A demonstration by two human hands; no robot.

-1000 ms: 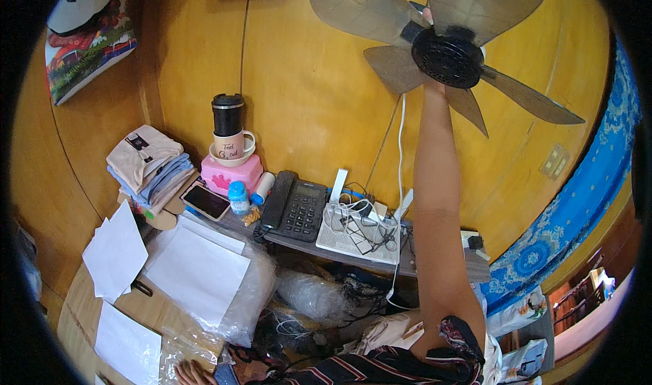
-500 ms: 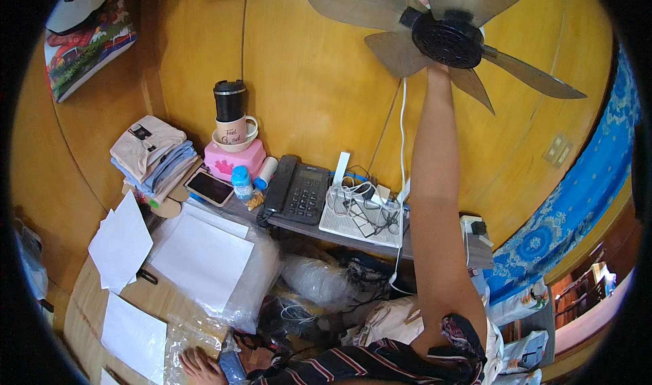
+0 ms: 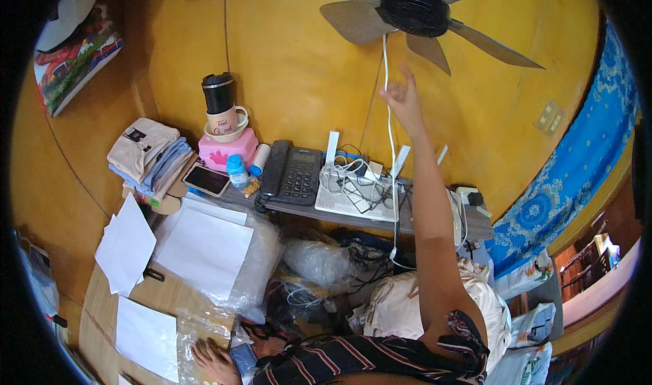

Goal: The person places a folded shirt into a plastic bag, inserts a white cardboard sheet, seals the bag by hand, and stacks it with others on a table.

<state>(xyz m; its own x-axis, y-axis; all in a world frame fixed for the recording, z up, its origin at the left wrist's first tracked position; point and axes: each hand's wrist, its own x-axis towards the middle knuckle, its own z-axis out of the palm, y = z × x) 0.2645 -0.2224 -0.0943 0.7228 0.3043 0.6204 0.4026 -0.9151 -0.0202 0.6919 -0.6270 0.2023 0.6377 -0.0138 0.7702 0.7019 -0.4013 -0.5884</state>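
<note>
My right arm stretches up toward the wall. My right hand [image 3: 406, 105] is in the air just below a wall fan [image 3: 413, 11], apart from it, with fingers spread and nothing held. A white cord [image 3: 388, 120] hangs down from the fan close beside that hand. The fan's dark, translucent blades look still. Low in the view, my left hand [image 3: 216, 362] lies open with its fingers on clear plastic wrap [image 3: 200, 327] on the wooden table [image 3: 98, 317]. Next to it lies a white sheet of paper [image 3: 146, 334].
On a grey shelf stand a black desk phone [image 3: 293, 178], a white router [image 3: 356, 198] with tangled cables, a smartphone [image 3: 206, 180], and a black tumbler [image 3: 218, 94] in a mug. Folded shirts [image 3: 146, 147] are stacked at left. More paper [image 3: 207, 249] covers the table. A blue curtain [image 3: 543, 201] hangs right.
My right hand has come down from behind the fan's hub and now shows below it, apart. My left hand stays on the plastic wrap. The whole view has shifted slightly.
</note>
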